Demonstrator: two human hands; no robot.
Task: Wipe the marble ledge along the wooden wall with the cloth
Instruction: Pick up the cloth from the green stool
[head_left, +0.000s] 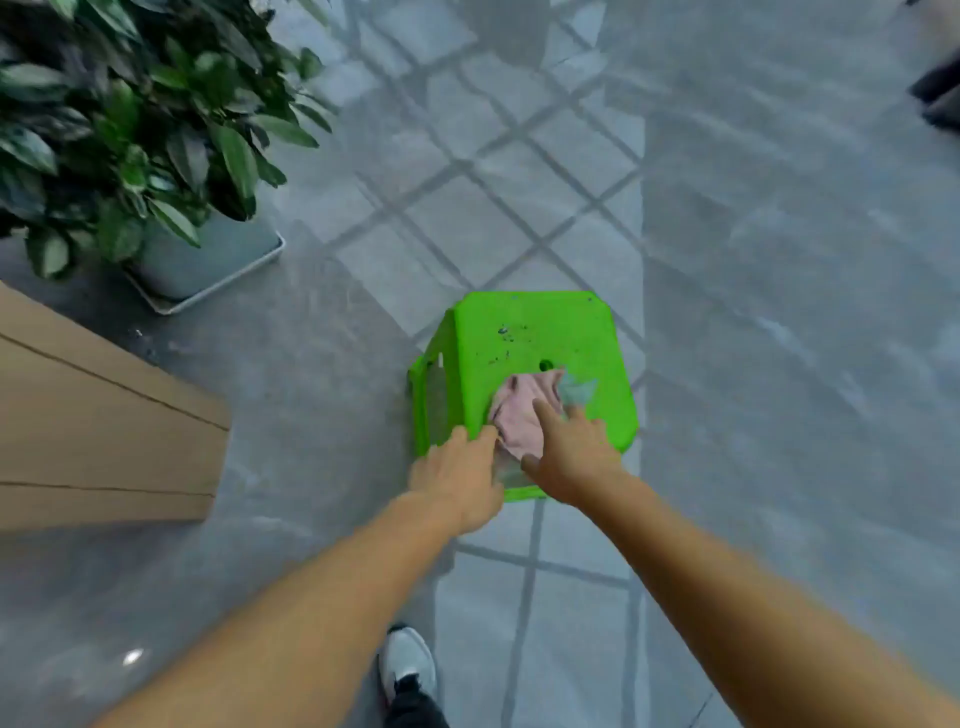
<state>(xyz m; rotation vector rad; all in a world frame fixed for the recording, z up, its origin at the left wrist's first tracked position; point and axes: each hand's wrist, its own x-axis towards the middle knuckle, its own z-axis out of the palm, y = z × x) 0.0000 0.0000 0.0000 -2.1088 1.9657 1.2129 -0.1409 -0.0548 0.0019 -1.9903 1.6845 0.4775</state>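
Note:
A crumpled pink and pale green cloth (522, 410) lies on the near part of a bright green plastic stool (535, 332) standing on the floor. My left hand (460, 480) is at the cloth's near left edge, fingers touching it. My right hand (569, 454) rests on the cloth's right side with the index finger stretched over it and the fingers spread. Neither hand visibly has the cloth lifted. The wooden wall (98, 421) shows at the left. The marble ledge cannot be told apart from the grey surface at the wall's foot.
A leafy potted plant (130, 130) in a pale pot on a square tray (218, 286) stands at the upper left, beyond the wooden wall. Grey tiled floor (753, 260) surrounds the stool. My shoe (408, 665) is at the bottom centre. A dark object (940, 98) sits at the right edge.

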